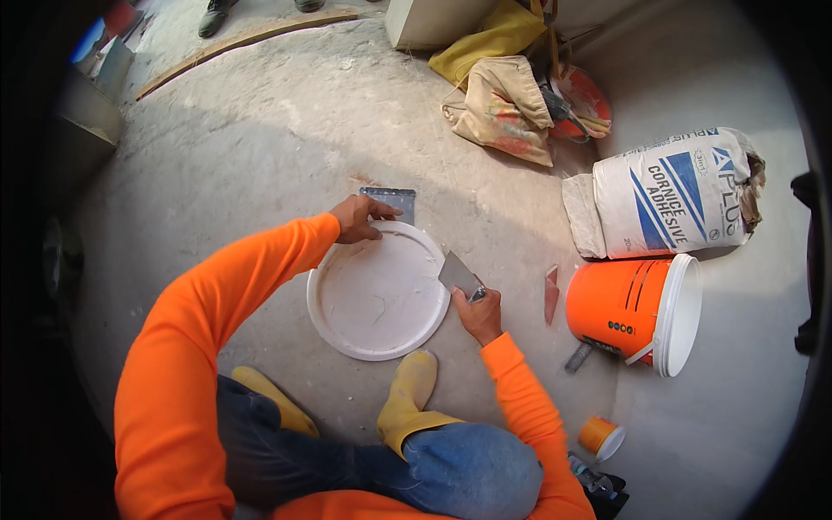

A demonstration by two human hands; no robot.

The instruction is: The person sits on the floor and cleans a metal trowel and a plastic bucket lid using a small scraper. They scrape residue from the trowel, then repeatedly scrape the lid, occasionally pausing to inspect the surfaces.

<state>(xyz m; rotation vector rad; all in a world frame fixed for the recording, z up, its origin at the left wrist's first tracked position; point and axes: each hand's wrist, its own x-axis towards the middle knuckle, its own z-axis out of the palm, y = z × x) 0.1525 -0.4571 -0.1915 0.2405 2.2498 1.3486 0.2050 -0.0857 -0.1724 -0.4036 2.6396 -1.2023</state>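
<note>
A round white bucket lid (pixel 373 290) with a raised rim lies on the concrete floor in front of my boots, its inside coated with pale residue. My left hand (pixel 357 218) grips its far rim, fingers curled over the edge. Just beyond those fingers sits a flat grey blade (pixel 394 201) with a dark edge, partly hidden. At the lid's right side, my right hand (pixel 481 314) is closed around the handle of a putty knife (pixel 458 274). Its metal blade points up and left, overlapping the rim.
To the right are an orange bucket (pixel 620 303) on its side, a large white powder bag (pixel 672 195) and a small orange tub (pixel 600 438). A stained cloth bag (pixel 503 108) stands farther back. A wooden strip (pixel 251 43) crosses the far floor near another person's shoes (pixel 215 17).
</note>
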